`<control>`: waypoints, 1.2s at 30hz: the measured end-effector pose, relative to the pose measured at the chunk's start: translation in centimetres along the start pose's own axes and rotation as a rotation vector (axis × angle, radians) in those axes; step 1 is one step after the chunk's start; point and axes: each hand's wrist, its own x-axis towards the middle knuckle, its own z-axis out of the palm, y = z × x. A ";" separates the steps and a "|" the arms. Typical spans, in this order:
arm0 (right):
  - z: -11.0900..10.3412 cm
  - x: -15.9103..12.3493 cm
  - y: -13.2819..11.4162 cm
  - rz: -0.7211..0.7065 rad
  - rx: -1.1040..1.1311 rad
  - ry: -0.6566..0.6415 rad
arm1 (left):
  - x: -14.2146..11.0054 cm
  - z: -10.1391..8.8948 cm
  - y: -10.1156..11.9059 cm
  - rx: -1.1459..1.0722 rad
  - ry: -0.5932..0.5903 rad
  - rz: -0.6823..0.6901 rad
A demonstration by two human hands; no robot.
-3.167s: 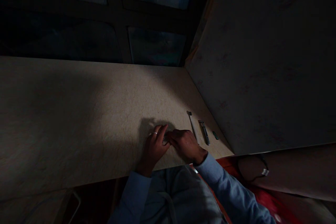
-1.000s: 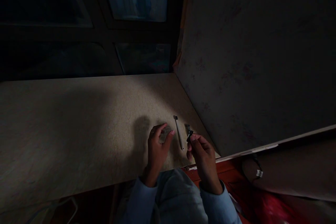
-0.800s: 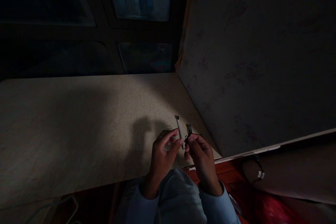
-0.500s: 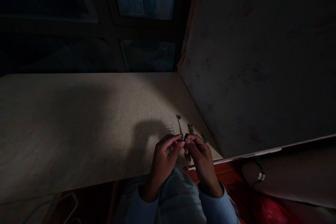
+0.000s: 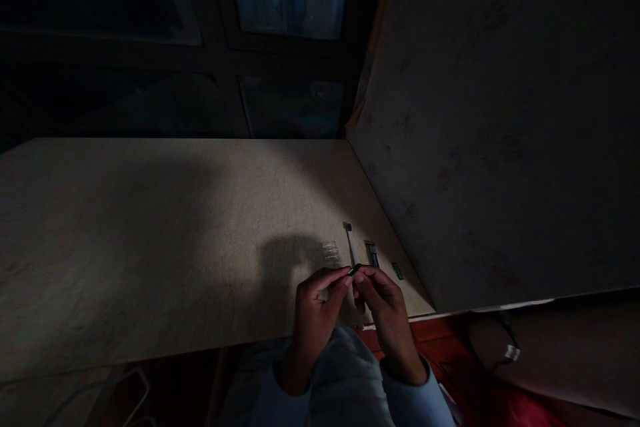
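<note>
Lower centre of the head view: both hands pinch one small dark piece between thumbs and fingertips. Left hand grips its left end, right hand the right end; fingertips nearly meet. Piece is up off the table, near its front edge; exact type too small to tell.

Just above the hands, left to right on the table: clear ribbed piece, toothbrush with dark head up-frame and lower handle hidden behind the held piece, razor partly covered by the right hand's fingers, small green item near the right edge. All apart from each other.

Upper centre: window. Right side: patterned wall. Lower right: cable with white tag. Light is dim; hand shadow falls left of the clear piece.
</note>
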 end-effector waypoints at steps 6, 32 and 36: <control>0.1 0.0 0.1 -0.020 0.028 0.050 | 0.2 -0.5 0.0 0.038 0.070 0.131; 1.4 0.3 1.0 -0.051 0.036 0.020 | 0.3 -1.7 -0.1 0.139 0.048 0.189; 1.5 0.5 1.3 -0.052 0.058 0.013 | 0.5 -1.9 -0.5 0.168 0.026 0.235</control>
